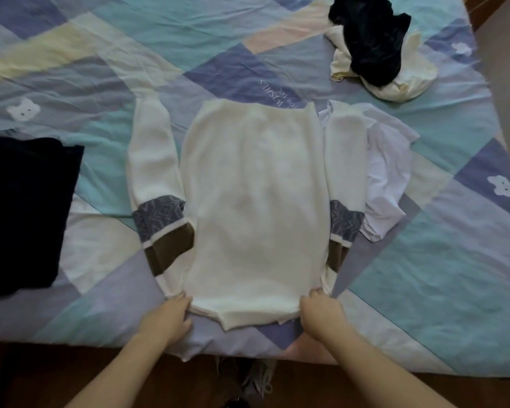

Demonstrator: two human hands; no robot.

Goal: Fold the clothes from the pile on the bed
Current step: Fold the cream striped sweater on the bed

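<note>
A cream sweater [256, 201] lies flat on the bed, with its near edge close to me and its hem farthest away. Both sleeves run alongside the body and carry blue-patterned and brown bands. My left hand [167, 318] grips the near left corner of the sweater. My right hand [321, 312] grips the near right corner. A pile of dark and cream clothes [374, 45] sits at the far right of the bed.
A dark folded garment [24, 210] lies at the left. A crumpled white garment [386, 178] lies partly under the sweater's right sleeve. The patchwork bedspread [442, 275] covers the bed; its near edge and the wooden floor [42, 378] are below my arms.
</note>
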